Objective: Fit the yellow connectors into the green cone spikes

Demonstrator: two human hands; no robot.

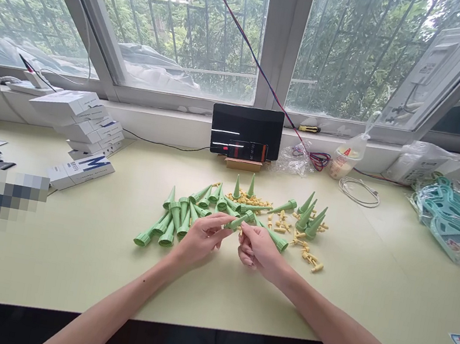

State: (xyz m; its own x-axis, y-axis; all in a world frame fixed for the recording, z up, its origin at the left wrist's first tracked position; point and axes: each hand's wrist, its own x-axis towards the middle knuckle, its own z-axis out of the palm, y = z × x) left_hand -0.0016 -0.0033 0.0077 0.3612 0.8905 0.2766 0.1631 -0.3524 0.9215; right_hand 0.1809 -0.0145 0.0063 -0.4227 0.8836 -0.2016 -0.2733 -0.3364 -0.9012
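Note:
My left hand [200,238] pinches a green plastic cone spike [238,221] by its wide end, just above the pale green table [77,252]. My right hand [258,251] is closed right beside it, fingertips pinched at the cone's mouth on a small piece I cannot make out. Behind the hands lies a heap of green cones [179,219], some standing upright [310,216]. Several small yellow plugs [307,254] are scattered among them.
A black tablet on a wooden stand [244,133] with a phone [246,151] faces me at the back. White boxes [82,122] are stacked at left. A white cable [360,192], plastic bags [349,154] and teal plastic parts in wrap [453,220] lie at right.

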